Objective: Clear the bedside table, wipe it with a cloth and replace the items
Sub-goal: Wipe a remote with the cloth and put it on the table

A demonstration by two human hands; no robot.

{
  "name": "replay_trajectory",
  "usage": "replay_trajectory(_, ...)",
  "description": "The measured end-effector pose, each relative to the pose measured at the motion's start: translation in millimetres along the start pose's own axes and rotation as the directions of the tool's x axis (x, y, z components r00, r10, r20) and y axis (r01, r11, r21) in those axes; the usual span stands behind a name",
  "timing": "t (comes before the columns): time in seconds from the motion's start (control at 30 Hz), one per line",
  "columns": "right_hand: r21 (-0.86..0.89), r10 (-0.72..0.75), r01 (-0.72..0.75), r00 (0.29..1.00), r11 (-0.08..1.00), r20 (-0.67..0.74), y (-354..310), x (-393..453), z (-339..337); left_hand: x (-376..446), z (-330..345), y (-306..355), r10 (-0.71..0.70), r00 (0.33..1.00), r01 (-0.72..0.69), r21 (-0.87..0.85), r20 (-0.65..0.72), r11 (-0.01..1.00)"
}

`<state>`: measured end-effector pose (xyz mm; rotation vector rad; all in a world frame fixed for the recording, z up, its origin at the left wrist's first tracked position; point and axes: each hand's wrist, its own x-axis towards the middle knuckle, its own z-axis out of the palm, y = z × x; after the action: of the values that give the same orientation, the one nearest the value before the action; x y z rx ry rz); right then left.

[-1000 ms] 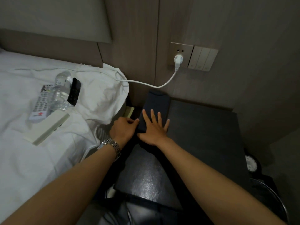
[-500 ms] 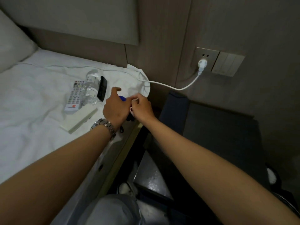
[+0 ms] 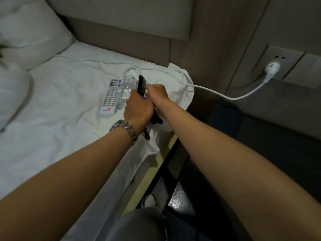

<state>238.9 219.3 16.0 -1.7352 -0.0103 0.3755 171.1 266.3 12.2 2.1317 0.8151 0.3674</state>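
Observation:
Both hands meet over the bed's near corner. My left hand [image 3: 137,107], with a metal watch on the wrist, and my right hand [image 3: 157,94] are closed together on a small dark item [image 3: 156,119] with a blue spot and a dangling black strap; what it is cannot be told. Just beyond them on the white sheet lie a white remote [image 3: 110,98] and a clear water bottle [image 3: 128,80], with a black remote [image 3: 141,84] leaning on the bottle. A pale box [image 3: 102,131] is mostly hidden under my left wrist. The dark bedside table [image 3: 278,136] at right carries a folded dark cloth [image 3: 225,117].
A white cable [image 3: 225,96] runs from the wall plug [image 3: 271,69] across the gap onto the bed. Pillows [image 3: 26,32] lie at the far left. A narrow gap with floor separates bed and table. My knee shows at the bottom.
My hands left the cloth on the table and moved left onto the bed, closing on the dark strapped item. The view turned toward the bed.

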Motion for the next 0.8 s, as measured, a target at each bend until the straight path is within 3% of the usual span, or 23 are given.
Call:
replay_trajectory(0.27, -0.153, 0.085, -0.072, 0.994, 0.986, 0.076, -9, 16, 0, -2, 2, 0, -0.013, 1.000, 0.014, -0.056, 0.007, 0.998)
replay_trajectory(0.57, -0.282, 0.085, -0.085, 0.996, 0.956, -0.011, -10, 21, -4, 1, -5, -2, -0.062, 0.993, 0.091, -0.297, 0.105, 0.950)
replay_trajectory(0.8, -0.217, 0.063, -0.076, 0.996, 0.973, -0.068, -1, 20, -6, -6, -9, 0, -0.055, 0.987, 0.101, -0.324, 0.148, 0.941)
